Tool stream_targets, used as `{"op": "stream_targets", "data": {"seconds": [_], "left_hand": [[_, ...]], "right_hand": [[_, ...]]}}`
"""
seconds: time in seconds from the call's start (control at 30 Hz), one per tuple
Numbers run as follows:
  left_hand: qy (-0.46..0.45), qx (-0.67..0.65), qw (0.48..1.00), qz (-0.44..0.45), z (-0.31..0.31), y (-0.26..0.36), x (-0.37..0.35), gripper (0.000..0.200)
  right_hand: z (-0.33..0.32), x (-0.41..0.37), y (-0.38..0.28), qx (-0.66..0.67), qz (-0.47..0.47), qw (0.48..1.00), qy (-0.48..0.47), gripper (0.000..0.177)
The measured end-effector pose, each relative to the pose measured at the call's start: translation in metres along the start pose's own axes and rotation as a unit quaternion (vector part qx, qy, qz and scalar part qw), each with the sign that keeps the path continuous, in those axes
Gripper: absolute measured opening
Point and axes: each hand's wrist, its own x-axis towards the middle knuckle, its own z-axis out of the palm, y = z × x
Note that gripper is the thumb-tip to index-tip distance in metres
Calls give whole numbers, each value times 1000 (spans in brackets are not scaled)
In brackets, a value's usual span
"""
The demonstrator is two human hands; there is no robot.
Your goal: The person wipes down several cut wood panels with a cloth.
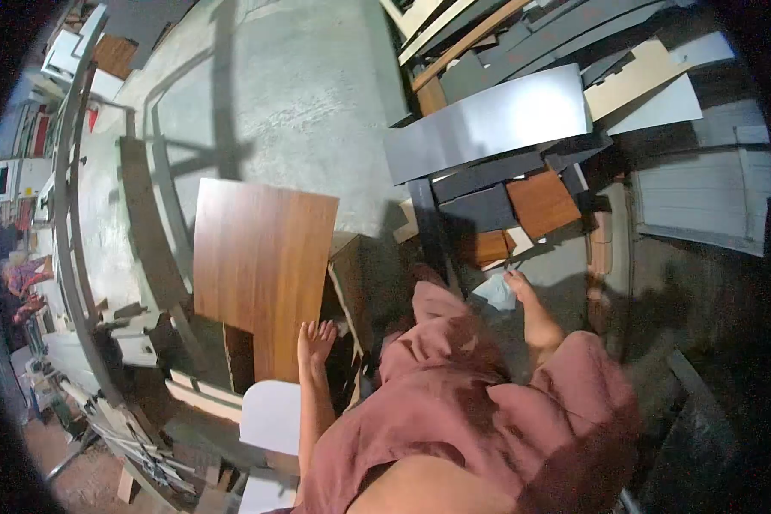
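Observation:
My left hand [318,339] is open, its fingers stretched up beside the right edge of a large wood-grain board [261,257]. Below that board the rounded corner of a white panel [270,415] shows by my left forearm. On the other side, my right hand [514,279] is closed on a crumpled pale blue cloth [494,294], which hangs low by my leg. Close beyond it lie brown board offcuts [543,206] and a small wood-grain piece [492,248].
A long grey-white panel [497,120] lies across stacked boards at the upper right. Leaning at the right is a pale ridged panel [702,188]. Grey floor [308,111] stretches ahead. Long metal rails [64,214] and scrap strips [137,437] line the left.

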Motion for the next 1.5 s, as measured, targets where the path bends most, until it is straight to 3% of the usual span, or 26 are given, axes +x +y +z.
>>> {"op": "stream_targets", "data": {"seconds": [0.03,0.1,0.13,0.17,0.2,0.23,0.27,0.3,0.33,0.37,0.4,0.43,0.47,0.5,0.57,0.6,0.67,0.73,0.8,0.87,1.03,1.13,1.27,1.33,1.37,1.5], "left_hand": [[-1,2,1000,6,-4,-1,7,55],[-24,58,998,24,-17,-5,11,51],[-27,84,996,15,-22,-7,12,47],[-30,109,994,8,-31,-9,13,44],[-243,41,967,-68,-57,-7,29,40],[-442,-31,886,-140,-85,-3,43,37],[-390,183,902,-37,-99,-1,40,32],[-300,307,902,39,-114,3,40,29],[-195,429,878,87,-130,6,41,27],[-46,354,933,40,-107,1,21,28],[109,244,963,22,-66,-6,-10,31],[32,410,907,85,-96,2,3,33],[-8,488,866,111,-106,4,6,34],[-44,558,816,144,-116,6,10,35],[155,306,939,28,-78,6,-24,34],[158,303,939,29,-66,6,-28,34],[187,368,910,33,-51,5,-34,33],[215,375,901,37,-39,2,-33,32],[166,394,904,15,-42,7,-29,32],[179,418,891,18,-27,2,-30,34],[182,393,901,16,-25,0,-28,42],[168,396,903,14,-16,-2,-30,43],[154,393,906,32,-19,-10,-33,43],[146,379,913,44,-22,-12,-34,43],[154,397,904,26,-15,-13,-34,44],[127,411,902,22,-14,-14,-29,47]], "right_hand": [[-13,22,7,15,55,998,3,46],[-66,3,-52,69,64,994,53,50],[-72,67,-7,58,112,987,102,53],[-96,81,-14,132,58,979,142,53],[-125,93,-24,53,46,980,187,51],[-155,108,-32,-27,35,972,229,50],[-175,163,-6,24,31,954,296,48],[-195,216,19,73,20,929,361,46],[-226,186,-20,96,-28,931,351,45],[-259,148,-67,120,-74,931,337,43],[-288,181,-59,130,5,945,301,42],[-295,138,-114,196,-1,917,348,48],[-306,214,-64,216,-35,872,438,60],[-312,213,-79,301,-44,854,423,65],[-330,207,-115,418,-12,818,395,71],[-334,213,-127,452,29,805,384,73],[-342,267,-94,496,-18,777,386,66],[-348,258,-108,612,-88,740,264,55],[-349,242,-127,615,-128,743,231,45],[-365,249,-141,595,5,759,263,43],[-370,265,-146,589,-46,778,212,44],[-370,251,-148,603,-3,787,129,45],[-351,214,-136,592,-38,800,89,49],[-324,177,-155,522,-101,822,202,52],[-314,169,-159,521,-104,823,200,52],[-277,142,-176,583,-119,756,271,56]]}}
